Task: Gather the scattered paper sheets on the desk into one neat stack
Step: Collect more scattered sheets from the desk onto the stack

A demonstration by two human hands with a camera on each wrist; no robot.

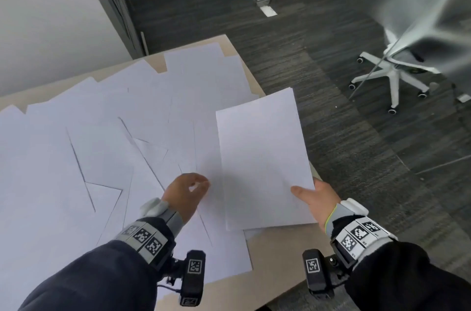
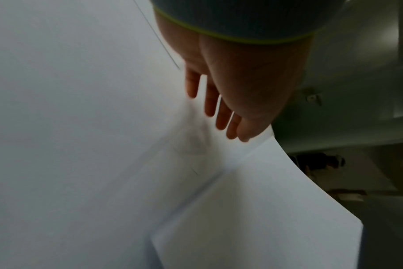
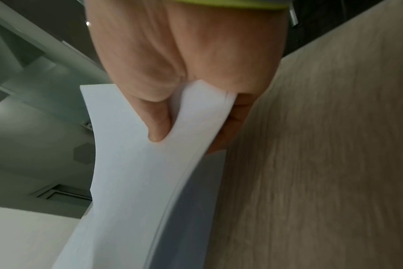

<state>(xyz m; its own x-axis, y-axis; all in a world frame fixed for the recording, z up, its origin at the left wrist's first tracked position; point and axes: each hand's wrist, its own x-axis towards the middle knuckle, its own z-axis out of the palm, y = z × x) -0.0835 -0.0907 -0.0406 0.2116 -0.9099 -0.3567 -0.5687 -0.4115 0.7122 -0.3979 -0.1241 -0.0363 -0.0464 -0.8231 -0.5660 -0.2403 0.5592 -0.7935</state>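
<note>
Many white paper sheets (image 1: pixel 102 132) lie scattered and overlapping across the light wooden desk (image 1: pixel 275 254). My right hand (image 1: pixel 313 193) pinches the near right corner of a thin stack of sheets (image 1: pixel 262 162), thumb on top, fingers hidden beneath. The stack is raised over the desk's right side and bends in the right wrist view (image 3: pixel 131 182), where the right hand (image 3: pixel 196 125) grips it. My left hand (image 1: pixel 193 188) hovers over the loose sheets just left of the stack and holds nothing. In the left wrist view its fingers (image 2: pixel 219 112) are stretched out above the sheets (image 2: pixel 69 109).
The desk's right edge (image 1: pixel 257 86) drops to dark carpet (image 1: pixel 331 132). A white office chair (image 1: pixel 397 73) stands on the floor to the right. A white wall (image 1: pixel 51 17) runs behind the desk on the left. Bare desk (image 3: pixel 322 163) shows at the front right.
</note>
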